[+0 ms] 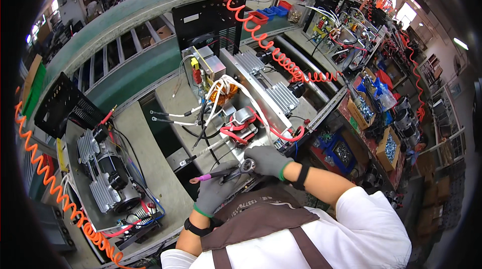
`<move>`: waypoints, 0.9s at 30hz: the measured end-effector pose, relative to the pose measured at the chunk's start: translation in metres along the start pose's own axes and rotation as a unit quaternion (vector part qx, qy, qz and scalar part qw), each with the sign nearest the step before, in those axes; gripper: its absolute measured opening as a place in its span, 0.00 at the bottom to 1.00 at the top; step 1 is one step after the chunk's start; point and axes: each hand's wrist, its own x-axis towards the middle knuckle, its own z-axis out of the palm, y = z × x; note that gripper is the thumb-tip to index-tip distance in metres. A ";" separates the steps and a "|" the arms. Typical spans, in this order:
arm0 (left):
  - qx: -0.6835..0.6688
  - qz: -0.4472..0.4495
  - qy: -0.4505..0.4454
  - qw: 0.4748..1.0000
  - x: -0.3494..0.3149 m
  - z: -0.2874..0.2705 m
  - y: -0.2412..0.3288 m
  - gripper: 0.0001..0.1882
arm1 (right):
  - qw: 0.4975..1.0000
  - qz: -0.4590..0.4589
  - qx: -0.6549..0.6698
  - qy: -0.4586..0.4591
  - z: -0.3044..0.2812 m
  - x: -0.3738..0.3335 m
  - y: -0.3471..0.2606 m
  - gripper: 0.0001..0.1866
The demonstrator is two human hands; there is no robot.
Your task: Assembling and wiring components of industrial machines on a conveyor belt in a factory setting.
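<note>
My left hand (217,192), in a grey glove, is closed round the handle of a ratchet wrench (247,165). Across that hand lies a black cable with a pink sleeve (204,177) and a copper ring lug at its tip. My right hand (268,160), also gloved, curls beside the wrench head at the near edge of the machine assembly; its fingertips are partly hidden, so what they grip does not show. Just beyond stand a red-wired metal part (242,124), a copper coil (224,93) and white cables (173,114) with ring lugs.
At left sits a second assembly with finned cylinders (108,168). An orange coiled hose (281,58) hangs over the work. Metal rollers (301,63) lie at the far right. Boxes of small parts (389,148) and a blue bin (342,152) stand to my right.
</note>
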 end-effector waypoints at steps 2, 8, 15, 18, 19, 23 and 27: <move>-0.008 0.042 -0.001 0.999 0.000 0.002 -0.001 0.16 | 0.996 0.007 0.029 0.082 -0.002 -0.011 -0.008 0.19; -0.032 -0.035 0.018 0.999 -0.004 0.013 0.000 0.15 | 0.906 0.073 0.102 0.405 0.013 0.028 -0.029 0.46; -0.035 -0.026 0.031 0.999 -0.010 0.013 -0.001 0.14 | 0.857 0.016 0.176 0.483 0.013 0.040 -0.029 0.31; -0.027 -0.015 0.033 0.999 -0.009 0.012 -0.003 0.14 | 0.842 -0.031 0.195 0.501 0.013 0.043 -0.024 0.17; -0.021 -0.002 0.026 0.999 -0.009 0.012 -0.003 0.14 | 0.824 -0.046 0.262 0.501 0.014 0.043 -0.023 0.15; -0.001 -0.001 0.026 1.000 -0.006 0.012 0.000 0.13 | 0.809 -0.035 0.270 0.521 0.016 0.042 -0.013 0.12; 0.007 0.019 0.034 0.999 -0.003 0.014 0.005 0.12 | 0.813 -0.034 0.361 0.455 0.015 0.037 -0.007 0.12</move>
